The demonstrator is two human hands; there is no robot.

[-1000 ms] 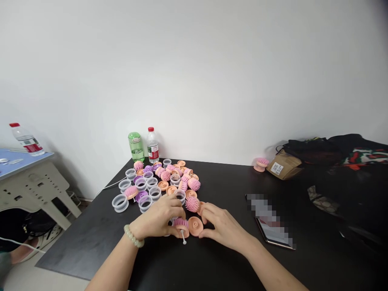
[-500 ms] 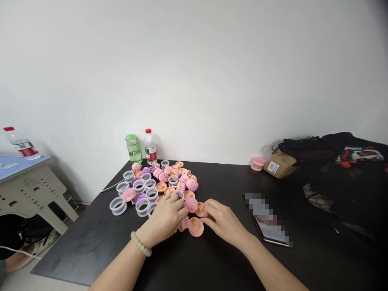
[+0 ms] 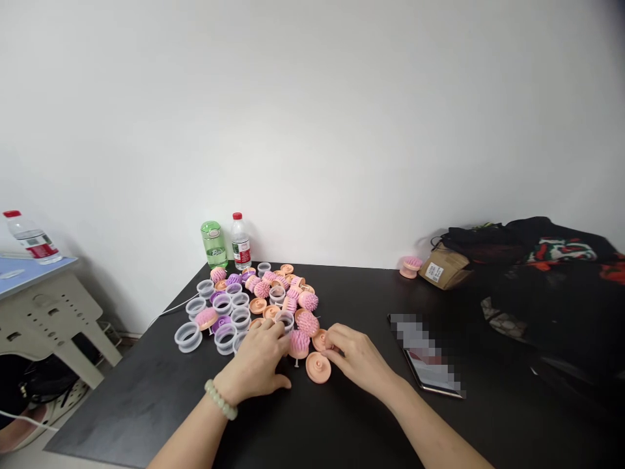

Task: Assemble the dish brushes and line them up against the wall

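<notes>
My left hand (image 3: 258, 365) reaches over the near side of the pile, thumb spread away from the fingers. Its fingertips are beside a clear plastic ring (image 3: 284, 321); whether they touch it is hard to tell. Just right of that hand lies a pink bristled brush head (image 3: 299, 344) with a small stem pointing toward me. My right hand (image 3: 364, 361) pinches the edge of a round orange cap (image 3: 319, 340) between thumb and fingers. In front of it, a second orange cap (image 3: 318, 368) lies with its central peg up. Another brush head (image 3: 307, 323) rests behind them.
Several clear rings (image 3: 188, 337), purple caps (image 3: 221, 324) and brush heads spread leftward over the black table (image 3: 146, 397). A green bottle (image 3: 213, 246) and a water bottle (image 3: 241, 242) stand by the wall. Rightward are a phone (image 3: 430, 365), an assembled brush (image 3: 411, 267) and a paper bag (image 3: 444, 268).
My left hand has drawn slightly left and its thumb has spread, leaving the bristled brush head lying in the pile. The right hand stays at the orange cap. The view has shifted slightly.
</notes>
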